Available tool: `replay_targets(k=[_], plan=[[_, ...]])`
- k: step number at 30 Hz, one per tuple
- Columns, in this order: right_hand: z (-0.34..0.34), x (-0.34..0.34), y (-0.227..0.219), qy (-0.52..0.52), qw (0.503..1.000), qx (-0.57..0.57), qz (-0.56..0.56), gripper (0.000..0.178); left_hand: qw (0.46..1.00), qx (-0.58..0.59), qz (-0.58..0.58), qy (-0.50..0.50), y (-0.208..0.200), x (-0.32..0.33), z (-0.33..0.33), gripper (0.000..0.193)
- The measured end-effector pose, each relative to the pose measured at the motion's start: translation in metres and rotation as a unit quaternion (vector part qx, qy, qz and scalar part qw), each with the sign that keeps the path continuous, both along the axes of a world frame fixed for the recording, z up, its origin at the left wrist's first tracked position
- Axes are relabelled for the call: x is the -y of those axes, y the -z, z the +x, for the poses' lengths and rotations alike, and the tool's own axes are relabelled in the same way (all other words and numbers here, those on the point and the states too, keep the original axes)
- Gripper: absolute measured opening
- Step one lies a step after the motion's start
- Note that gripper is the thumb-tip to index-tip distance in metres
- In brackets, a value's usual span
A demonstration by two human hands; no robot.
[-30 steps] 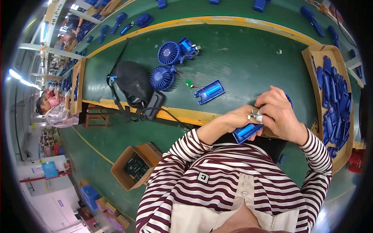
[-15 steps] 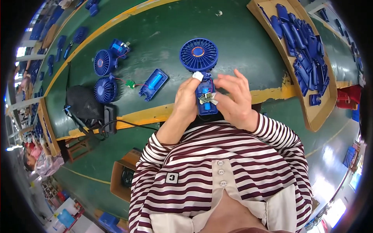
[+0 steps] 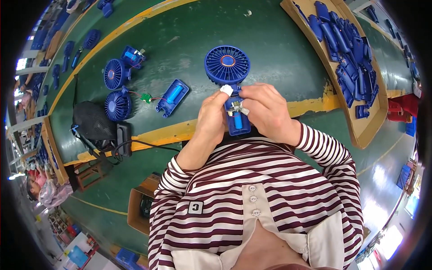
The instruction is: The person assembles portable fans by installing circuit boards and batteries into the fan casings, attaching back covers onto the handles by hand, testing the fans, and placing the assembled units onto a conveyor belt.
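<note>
A blue handheld fan [image 3: 215,67] lies in front of me, its round grille pointing away. Its opened handle [image 3: 243,130] holds a blue cylindrical battery [image 3: 237,120]. My left hand [image 3: 210,116] grips the handle from the left, with a white covering on the thumb tip. A small circuit board [image 3: 235,106] sits across the upper part of the handle. My right hand [image 3: 271,112] is closed at the board's right edge, its thumb against it and its bent index finger near the fan's neck. The right fingertips are partly hidden.
To the left lie two more blue fans [image 3: 118,105] with wires, a green board [image 3: 146,97] and an open handle with a battery [image 3: 173,98]. A black mesh bag [image 3: 93,125] rests by the table edge. At right, a cardboard tray [image 3: 360,135] carries several blue casings.
The circuit board has gone from being tilted over the battery to lying higher in the handle, uncovering the battery. My right fingers have drawn in closer to the fan's neck.
</note>
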State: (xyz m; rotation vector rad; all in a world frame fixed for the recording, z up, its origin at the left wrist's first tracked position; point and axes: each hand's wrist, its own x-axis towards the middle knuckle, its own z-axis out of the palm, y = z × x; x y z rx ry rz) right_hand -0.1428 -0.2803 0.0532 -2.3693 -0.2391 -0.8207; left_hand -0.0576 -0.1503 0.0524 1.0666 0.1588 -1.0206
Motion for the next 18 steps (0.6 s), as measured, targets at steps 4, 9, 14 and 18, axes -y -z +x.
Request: replay_targets(k=[4,9,14,18], plan=[[0.005,0.008,-0.013,-0.016,0.996,-0.068,0.052,0.018,1.000,-0.016,0.001,0.019,0.005,-0.004,0.004,0.025],[0.010,0.016,-0.016,-0.043,0.993,-0.093,0.063,0.018,0.998,-0.043,-0.014,0.052,-0.012,-0.003,0.005,0.033],[0.012,0.016,-0.016,-0.055,0.991,-0.110,0.041,0.017,0.996,-0.077,-0.035,0.036,-0.013,-0.003,0.005,0.029],[0.014,0.016,-0.017,-0.068,0.992,-0.105,0.020,0.020,0.996,-0.072,-0.051,0.011,-0.007,-0.004,0.005,0.028]])
